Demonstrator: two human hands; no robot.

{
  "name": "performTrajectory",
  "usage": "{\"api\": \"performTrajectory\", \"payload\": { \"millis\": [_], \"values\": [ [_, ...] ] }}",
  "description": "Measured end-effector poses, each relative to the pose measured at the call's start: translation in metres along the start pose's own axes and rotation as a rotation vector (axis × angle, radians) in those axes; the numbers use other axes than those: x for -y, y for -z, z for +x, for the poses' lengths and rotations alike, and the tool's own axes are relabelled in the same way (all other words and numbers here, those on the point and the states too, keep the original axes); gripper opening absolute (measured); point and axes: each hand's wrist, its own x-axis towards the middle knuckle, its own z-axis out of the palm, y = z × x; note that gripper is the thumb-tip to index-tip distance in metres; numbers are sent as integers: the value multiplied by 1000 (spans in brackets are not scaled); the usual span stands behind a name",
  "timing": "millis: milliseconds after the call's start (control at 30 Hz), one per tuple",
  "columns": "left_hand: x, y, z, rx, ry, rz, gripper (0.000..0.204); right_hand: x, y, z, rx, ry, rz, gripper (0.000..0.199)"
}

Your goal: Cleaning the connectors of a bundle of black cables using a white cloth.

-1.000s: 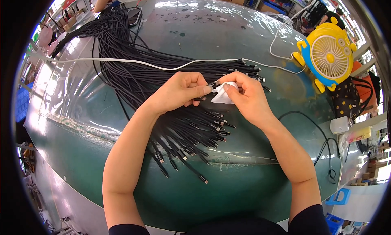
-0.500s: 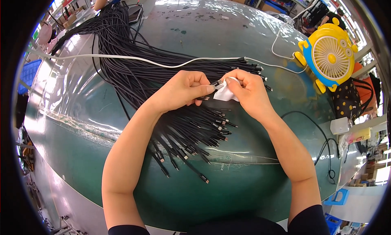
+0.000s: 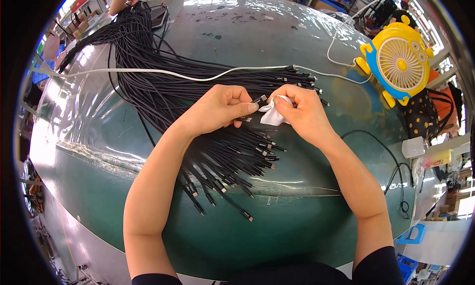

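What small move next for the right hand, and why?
Probably bring the white cloth over the metal tip of the black cable connector: the left hand pinches that connector with its tip bare and pointing out, and the right hand grips the cloth close beside it.

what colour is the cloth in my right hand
The cloth is white; see the head view.

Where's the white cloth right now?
In the head view, the white cloth is in the right hand, just right of the black connector held by the left hand.
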Motion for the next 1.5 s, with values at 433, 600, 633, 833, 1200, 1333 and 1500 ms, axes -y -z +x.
{"api": "performTrajectory", "payload": {
  "millis": [433,600,633,833,1200,1333,1500],
  "values": [
    [-1,-9,5,-108,-54,290,26,-4,12,-23,-85,186,-227,16],
    [4,-6,4,-38,-195,311,36,-21,66,-102,-188,148,-243,12],
    [7,-9,7,0,-215,317,36,-28,77,-121,-238,164,-284,13],
    [0,-30,2,-92,-258,565,15,-49,155,-237,-625,-170,-52,14],
    [10,-20,18,-91,-280,513,16,-80,239,-448,-1081,-784,-279,34],
    [-11,-40,19,-137,-353,573,17,-104,258,-495,-1080,-861,-558,26],
    [-47,-86,8,-122,-329,527,18,-102,260,-474,-929,-915,-747,36]
  ]
}}
